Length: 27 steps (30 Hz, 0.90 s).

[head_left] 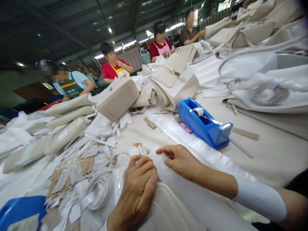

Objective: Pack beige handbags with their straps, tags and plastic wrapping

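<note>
A beige bag with a stitched edge lies at the bottom centre. My left hand is closed at the bag's upper end, its fingers curled over something that they mostly hide. To its right, my right hand hovers by white translucent wrapping, thumb and forefinger apart, with nothing visible between them. The wrapping spreads beneath my right forearm and along the bag's right side. Just past my left hand, white strips and a small tan piece poke up.
A blue tape dispenser stands right of centre beside a pink cutter. Tags and cords litter the left, near another blue dispenser. Beige bags pile up behind. Several people work across the table.
</note>
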{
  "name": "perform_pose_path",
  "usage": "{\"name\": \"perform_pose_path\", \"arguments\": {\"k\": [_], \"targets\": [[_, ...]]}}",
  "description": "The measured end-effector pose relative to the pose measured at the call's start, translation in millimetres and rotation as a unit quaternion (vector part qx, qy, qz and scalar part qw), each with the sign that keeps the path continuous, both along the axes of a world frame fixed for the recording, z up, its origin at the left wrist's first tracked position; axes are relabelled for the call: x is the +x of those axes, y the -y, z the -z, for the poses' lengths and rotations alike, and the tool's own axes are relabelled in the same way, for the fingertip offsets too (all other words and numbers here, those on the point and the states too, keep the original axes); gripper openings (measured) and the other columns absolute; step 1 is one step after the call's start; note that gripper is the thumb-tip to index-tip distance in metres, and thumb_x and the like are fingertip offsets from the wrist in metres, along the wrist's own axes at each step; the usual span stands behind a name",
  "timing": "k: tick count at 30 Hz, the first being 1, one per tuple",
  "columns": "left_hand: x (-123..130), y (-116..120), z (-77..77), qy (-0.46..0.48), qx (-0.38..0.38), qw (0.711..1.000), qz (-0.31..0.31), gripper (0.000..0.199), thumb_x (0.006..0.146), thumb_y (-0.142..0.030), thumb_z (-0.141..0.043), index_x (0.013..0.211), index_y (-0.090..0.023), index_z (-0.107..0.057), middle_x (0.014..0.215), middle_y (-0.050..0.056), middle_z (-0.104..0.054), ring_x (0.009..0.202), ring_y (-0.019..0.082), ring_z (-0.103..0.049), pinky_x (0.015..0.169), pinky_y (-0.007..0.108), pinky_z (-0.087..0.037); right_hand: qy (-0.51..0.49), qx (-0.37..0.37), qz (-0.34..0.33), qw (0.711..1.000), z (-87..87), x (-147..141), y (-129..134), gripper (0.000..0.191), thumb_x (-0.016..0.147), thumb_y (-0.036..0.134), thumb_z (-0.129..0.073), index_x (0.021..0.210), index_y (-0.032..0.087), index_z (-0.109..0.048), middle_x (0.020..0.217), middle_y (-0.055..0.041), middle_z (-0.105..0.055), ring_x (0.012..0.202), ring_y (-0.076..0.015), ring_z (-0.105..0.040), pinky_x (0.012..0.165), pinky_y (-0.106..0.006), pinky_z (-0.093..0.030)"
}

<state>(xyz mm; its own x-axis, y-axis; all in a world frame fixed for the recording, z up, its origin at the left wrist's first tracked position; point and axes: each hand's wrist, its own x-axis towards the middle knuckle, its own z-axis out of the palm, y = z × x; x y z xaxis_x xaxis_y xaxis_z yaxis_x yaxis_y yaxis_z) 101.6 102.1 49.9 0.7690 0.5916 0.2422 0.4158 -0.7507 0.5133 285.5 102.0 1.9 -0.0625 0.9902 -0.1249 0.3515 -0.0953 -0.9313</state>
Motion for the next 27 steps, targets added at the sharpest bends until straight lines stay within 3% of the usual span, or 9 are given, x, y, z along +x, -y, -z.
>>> {"name": "perform_pose_path", "arguments": {"k": [9, 14, 18, 20, 22, 25, 27], "targets": [[2.7, -0.4, 1.9, -0.048, -0.008, 0.999, 0.008, 0.032, 0.098, -0.017, -0.027, 0.075, -0.019, -0.049, 0.081, 0.002, -0.052, 0.085, 0.018, -0.047, 0.094, 0.042, -0.028, -0.021, 0.001, 0.027, 0.999, 17.4, -15.6, -19.4, 0.05, 0.062, 0.001, -0.053, 0.106, 0.016, -0.073, 0.08, -0.0013, -0.064, 0.073, -0.0128, -0.055, 0.07, -0.024, -0.042], [7.1, -1.6, 3.5, -0.074, 0.009, 0.997, -0.004, 0.023, 0.098, -0.021, -0.032, 0.087, -0.02, -0.053, 0.103, 0.004, -0.055, 0.102, 0.021, -0.045, 0.099, 0.041, -0.027, -0.086, -0.005, 0.084, 0.993, 35.0, -29.6, -26.2, 0.037, 0.064, 0.007, -0.062, 0.099, 0.017, -0.07, 0.067, 0.0036, -0.056, 0.065, -0.0112, -0.05, 0.062, -0.023, -0.039], [9.7, -2.8, 5.1, -0.095, 0.013, 0.995, 0.016, 0.019, 0.097, -0.021, -0.035, 0.103, -0.022, -0.053, 0.116, 0.005, -0.056, 0.112, 0.02, -0.047, 0.107, 0.041, -0.021, -0.147, -0.055, 0.081, 0.984, 24.9, -26.4, -23.3, 0.047, 0.07, 0.01, -0.061, 0.115, 0.015, -0.055, 0.064, 0.0058, -0.056, 0.058, -0.0108, -0.05, 0.054, -0.021, -0.038], [9.9, -3.0, 6.0, -0.109, 0.016, 0.993, 0.029, 0.022, 0.098, -0.02, -0.034, 0.105, -0.023, -0.054, 0.121, 0.004, -0.057, 0.117, 0.018, -0.047, 0.111, 0.04, -0.017, -0.168, -0.053, 0.026, 0.984, 14.4, -13.5, -13.9, 0.043, 0.075, 0.012, -0.056, 0.118, 0.015, -0.054, 0.075, 0.0004, -0.065, 0.069, -0.0138, -0.06, 0.063, -0.024, -0.047], [9.4, -3.2, 7.1, -0.125, 0.021, 0.991, 0.037, 0.023, 0.099, -0.02, -0.033, 0.102, -0.023, -0.056, 0.12, 0.002, -0.059, 0.117, 0.016, -0.049, 0.112, 0.04, -0.015, -0.12, 0.008, -0.036, 0.992, 4.1, 7.6, 6.1, 0.04, 0.077, 0.011, -0.05, 0.115, 0.015, -0.06, 0.099, -0.0067, -0.071, 0.094, -0.0189, -0.065, 0.087, -0.034, -0.052], [8.2, -3.4, 8.5, -0.14, 0.019, 0.989, 0.037, 0.026, 0.1, -0.023, -0.032, 0.098, -0.023, -0.058, 0.114, 0.0, -0.062, 0.112, 0.016, -0.052, 0.111, 0.04, -0.016, 0.031, 0.116, -0.09, 0.989, -8.2, 48.3, 56.8, 0.062, 0.071, 0.003, -0.044, 0.128, 0.021, -0.061, 0.138, -0.0065, -0.056, 0.129, -0.0225, -0.05, 0.113, -0.042, -0.036], [7.7, -3.6, 8.2, -0.141, 0.012, 0.989, 0.035, 0.027, 0.101, -0.025, -0.032, 0.096, -0.023, -0.058, 0.111, 0.0, -0.064, 0.108, 0.016, -0.054, 0.111, 0.04, -0.017, 0.094, 0.12, -0.163, 0.975, -12.9, 71.7, 96.1, 0.077, 0.071, 0.001, -0.046, 0.143, 0.028, -0.047, 0.146, -0.0028, -0.047, 0.135, -0.022, -0.045, 0.115, -0.038, -0.036]]}}
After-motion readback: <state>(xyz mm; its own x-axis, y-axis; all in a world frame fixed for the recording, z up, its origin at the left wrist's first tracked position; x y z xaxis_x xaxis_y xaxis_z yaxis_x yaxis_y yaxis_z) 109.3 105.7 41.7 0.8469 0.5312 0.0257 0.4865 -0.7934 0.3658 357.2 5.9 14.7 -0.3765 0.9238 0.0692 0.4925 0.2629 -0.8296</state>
